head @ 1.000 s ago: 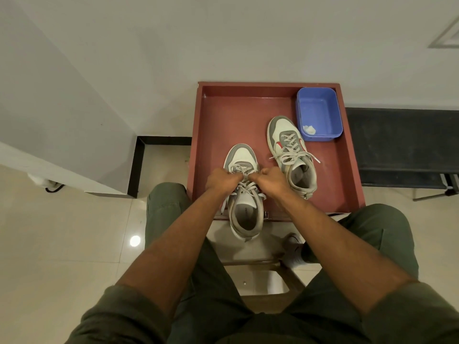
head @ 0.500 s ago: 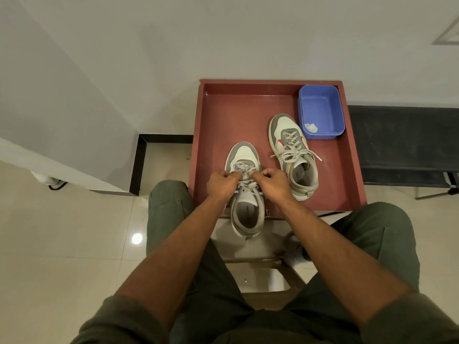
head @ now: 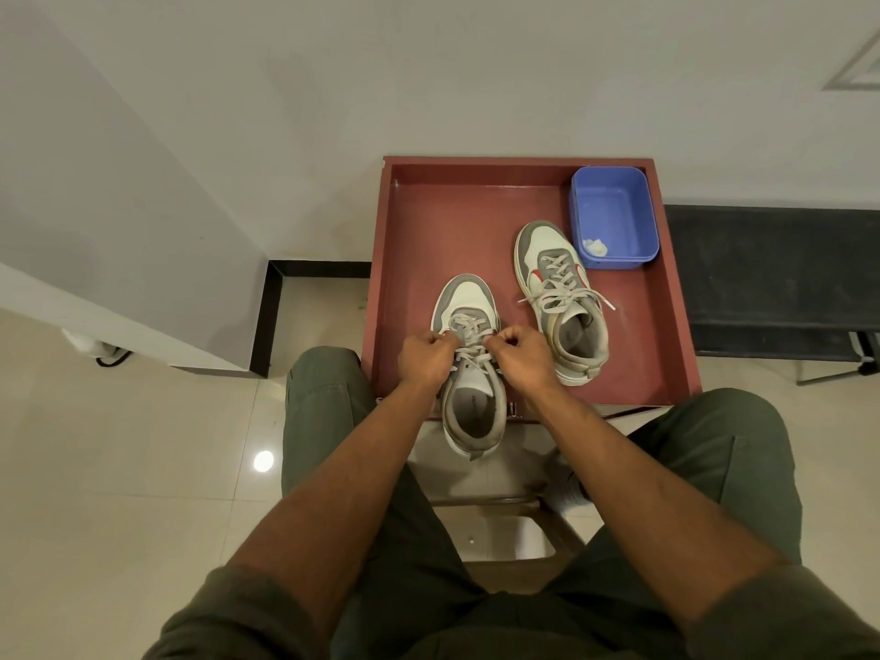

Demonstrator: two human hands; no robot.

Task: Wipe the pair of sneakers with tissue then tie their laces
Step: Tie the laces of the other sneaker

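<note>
Grey laces pinched, left hand, right hand, fingers curled

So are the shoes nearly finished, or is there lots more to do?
About halfway. Wiping looks done: a crumpled tissue lies in the blue tub. Now the left hand and right hand each pinch the laces of the near sneaker, so that knot is in progress. The far sneaker has loose lace ends trailing beside it, so it needs tying next.
</note>
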